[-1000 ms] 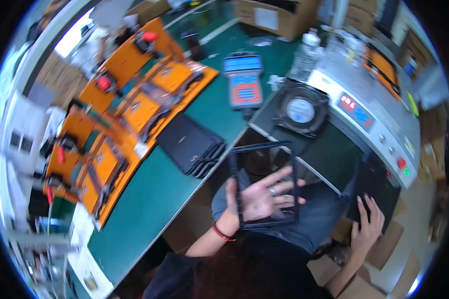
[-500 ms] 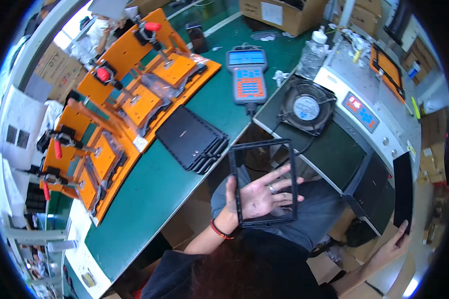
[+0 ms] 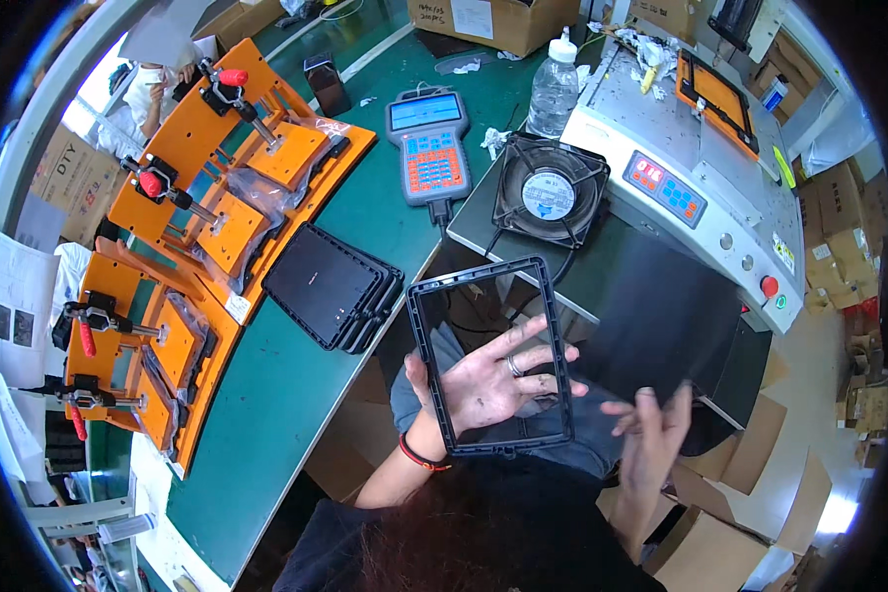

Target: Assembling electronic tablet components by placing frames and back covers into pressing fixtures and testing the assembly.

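Left hand (image 3: 483, 395): palm up, fingers spread wide, over my lap. It has hold of the black frame (image 3: 476, 273), an open rectangle braced across the palm, with my thumb outside the left bar and my fingertips reaching past the right bar. Ring on one finger, red band at the wrist.

Right hand (image 3: 651, 439): blurred, fingers apart and partly bent, at the lower edge of a dark panel (image 3: 661, 321). Panel also blurred, to the right of the frame and apart from it. Cannot tell whether my fingertips grip it or only touch it.

Bench (image 3: 257, 454): green top. A stack of black covers (image 3: 331, 286) lies near its edge, left of the frame. Beside the stack, an orange fixture (image 3: 232, 222) with red-handled clamps. Beyond the stack, a handheld device (image 3: 429, 148), screen lit, orange and blue keys. To its right, a square fan (image 3: 550, 192); behind the fan, a clear bottle (image 3: 553, 91) beside a machine (image 3: 651, 128) with a lit display.
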Demonstrator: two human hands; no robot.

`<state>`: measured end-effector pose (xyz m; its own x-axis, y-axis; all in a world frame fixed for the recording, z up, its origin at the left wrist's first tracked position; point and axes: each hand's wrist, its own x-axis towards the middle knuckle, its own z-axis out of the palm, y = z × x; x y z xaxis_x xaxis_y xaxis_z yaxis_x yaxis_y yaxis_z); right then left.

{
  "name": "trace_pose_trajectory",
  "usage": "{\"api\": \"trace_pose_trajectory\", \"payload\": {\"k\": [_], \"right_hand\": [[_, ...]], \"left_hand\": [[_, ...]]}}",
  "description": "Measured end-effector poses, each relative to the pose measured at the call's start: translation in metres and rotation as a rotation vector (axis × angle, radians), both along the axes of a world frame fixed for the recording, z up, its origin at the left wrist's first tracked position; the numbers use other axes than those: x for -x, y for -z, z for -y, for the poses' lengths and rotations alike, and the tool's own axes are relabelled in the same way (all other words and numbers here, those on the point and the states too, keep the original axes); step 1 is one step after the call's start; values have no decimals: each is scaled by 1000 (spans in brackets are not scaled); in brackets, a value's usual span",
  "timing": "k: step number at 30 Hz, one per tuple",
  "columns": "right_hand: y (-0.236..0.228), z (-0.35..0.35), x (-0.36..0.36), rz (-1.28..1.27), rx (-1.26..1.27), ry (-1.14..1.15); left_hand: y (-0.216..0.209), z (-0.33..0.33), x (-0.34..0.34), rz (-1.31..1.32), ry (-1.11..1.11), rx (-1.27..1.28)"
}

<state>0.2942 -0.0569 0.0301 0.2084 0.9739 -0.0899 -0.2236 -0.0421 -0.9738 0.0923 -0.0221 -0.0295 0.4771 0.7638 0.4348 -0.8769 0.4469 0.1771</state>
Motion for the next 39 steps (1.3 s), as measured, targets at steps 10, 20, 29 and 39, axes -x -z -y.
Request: {"api": "trace_pose_trajectory", "payload": {"k": [10, 20, 29, 39], "right_hand": [[29, 19, 20, -78, 134, -295], [-15, -30, -22, 283, 108, -489], [-30, -28, -26, 842, -157, -36], [-11, -16, 18, 1359, -1085, -364]], "left_hand": [[-6, 3, 12, -367, -159, -142], [11, 15, 22, -404, -41, -391], [-13, 10, 39, -459, -177, -7], [-20, 22, 16, -659, -230, 285]]}}
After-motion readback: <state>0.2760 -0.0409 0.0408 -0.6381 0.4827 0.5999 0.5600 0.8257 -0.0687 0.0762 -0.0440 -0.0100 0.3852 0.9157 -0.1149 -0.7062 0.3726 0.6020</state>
